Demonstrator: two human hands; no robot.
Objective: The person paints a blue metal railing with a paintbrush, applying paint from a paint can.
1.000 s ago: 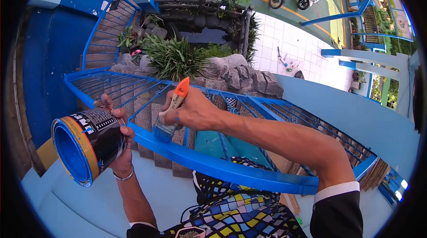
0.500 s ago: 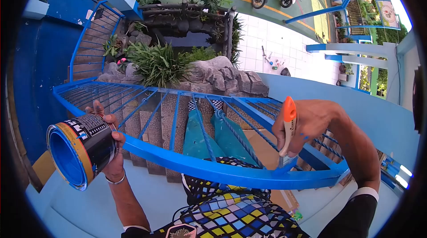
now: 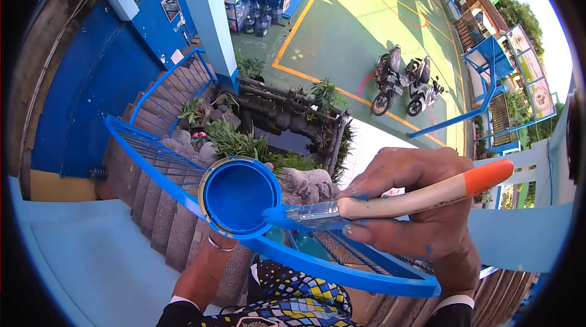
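My left hand grips a paint can from below and behind, with most of its fingers hidden by the can. Blue paint fills the inside of the can, whose opening faces me. In my right hand a paintbrush lies almost level, pinched between thumb and fingers. Its handle is cream with an orange end. The blue-coated bristles reach the can's right rim. Blue paint marks dot my right fingers. Below both hands curves the blue stair railing.
Stone-patterned stairs descend beneath the railing. Beyond are rocks, plants and a pond with a log-like fence. Two motorcycles stand on the green court. A light blue ledge lies at left.
The brush has left the railing and swung left to the can's rim, turning from upright to nearly level. The can has moved right, toward the middle. The view has tilted up.
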